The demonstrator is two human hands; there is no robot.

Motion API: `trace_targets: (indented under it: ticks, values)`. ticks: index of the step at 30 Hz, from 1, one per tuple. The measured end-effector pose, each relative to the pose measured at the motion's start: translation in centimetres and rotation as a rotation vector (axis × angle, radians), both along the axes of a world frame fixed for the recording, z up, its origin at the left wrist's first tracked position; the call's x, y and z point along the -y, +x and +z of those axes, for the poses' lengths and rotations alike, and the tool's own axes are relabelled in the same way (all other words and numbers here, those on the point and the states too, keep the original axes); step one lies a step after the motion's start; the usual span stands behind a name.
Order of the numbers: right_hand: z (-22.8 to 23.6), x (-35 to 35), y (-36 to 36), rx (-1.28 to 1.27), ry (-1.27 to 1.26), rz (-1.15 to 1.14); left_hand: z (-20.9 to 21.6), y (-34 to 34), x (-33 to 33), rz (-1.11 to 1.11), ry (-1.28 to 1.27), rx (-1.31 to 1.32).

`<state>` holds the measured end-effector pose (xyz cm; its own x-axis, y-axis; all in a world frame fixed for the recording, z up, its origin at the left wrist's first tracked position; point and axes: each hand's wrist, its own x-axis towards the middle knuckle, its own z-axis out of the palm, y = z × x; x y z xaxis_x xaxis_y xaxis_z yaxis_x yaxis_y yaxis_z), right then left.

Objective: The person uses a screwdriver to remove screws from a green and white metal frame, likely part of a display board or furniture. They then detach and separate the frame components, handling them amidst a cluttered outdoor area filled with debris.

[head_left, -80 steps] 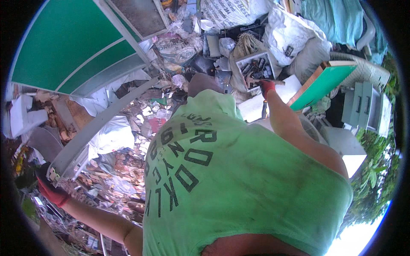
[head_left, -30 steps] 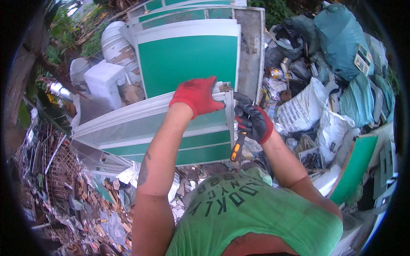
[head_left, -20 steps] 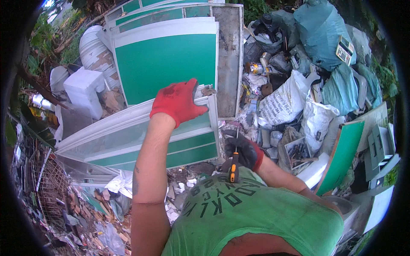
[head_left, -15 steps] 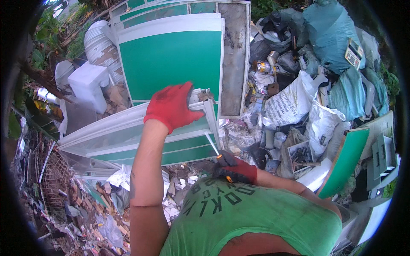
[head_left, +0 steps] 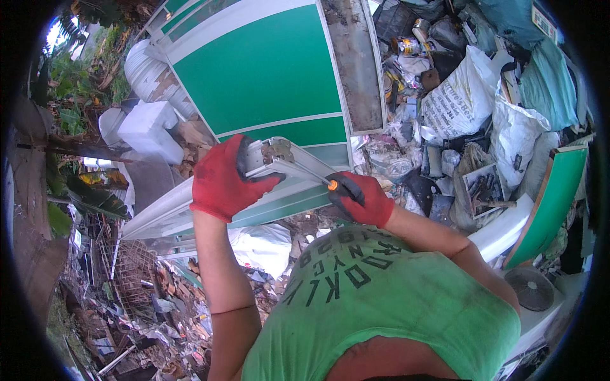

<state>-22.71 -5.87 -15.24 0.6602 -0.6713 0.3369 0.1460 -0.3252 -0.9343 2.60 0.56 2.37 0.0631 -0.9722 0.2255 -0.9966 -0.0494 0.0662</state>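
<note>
My left hand (head_left: pixel 222 181), in a red glove with dark fingers, is closed around the corner of a white-framed panel (head_left: pixel 159 213). The panel is tilted toward me, and its frame end shows a worn, brownish metal piece (head_left: pixel 277 151). My right hand (head_left: pixel 362 200), gloved in red and black, grips a screwdriver (head_left: pixel 332 185) with an orange handle end. Its thin shaft runs up and left against the frame's right edge; I cannot tell whether the tip sits in a screw. Beyond both hands leans a large green panel (head_left: pixel 260 70) with white edging.
Rubble and scraps (head_left: pixel 171 305) cover the ground at lower left. A white sack (head_left: pixel 464 95) and teal bags (head_left: pixel 549 82) are piled at right, near another green board (head_left: pixel 553 203). White foam (head_left: pixel 149 130) stands at left, beside a ribbed white duct (head_left: pixel 152 73).
My right hand has risen from near my shirt, bringing the screwdriver to the frame's edge. My left hand still grips the corner, which is turned more toward me. The view has shifted.
</note>
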Motion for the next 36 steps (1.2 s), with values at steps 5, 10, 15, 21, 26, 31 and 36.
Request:
trace_targets:
  ticks: [5, 10, 15, 21, 26, 31, 36]
  values:
    - [-1.4, 1.1, 1.7, 0.062, -0.227, -0.07, 0.1, -0.9, -1.3, -0.001, 0.024, -0.054]
    - [-0.3, 2.8, 1.7, 0.006, -0.349, -0.106, 0.5, -0.9, -2.0, -0.054, 0.003, -0.063]
    - [3.9, 3.9, -1.7, -0.163, -0.42, -0.106, 0.7, -1.0, -2.1, -0.035, 0.004, -0.055]
    - [4.9, 4.9, -2.8, -0.333, -0.38, 0.099, 0.9, -1.2, -2.0, -0.017, 0.061, -0.082]
    - [3.3, 4.0, -1.8, -0.153, -0.269, 0.15, 0.6, -1.1, -2.3, -0.036, 0.017, -0.108]
    - [6.8, 3.7, -3.4, -0.326, -0.313, 0.143, 0.2, -1.0, -2.3, -0.056, -0.05, -0.037]
    - [10.9, 4.8, -4.7, -0.436, -0.261, 0.236, 0.4, -1.0, -1.8, -0.023, 0.028, -0.073]
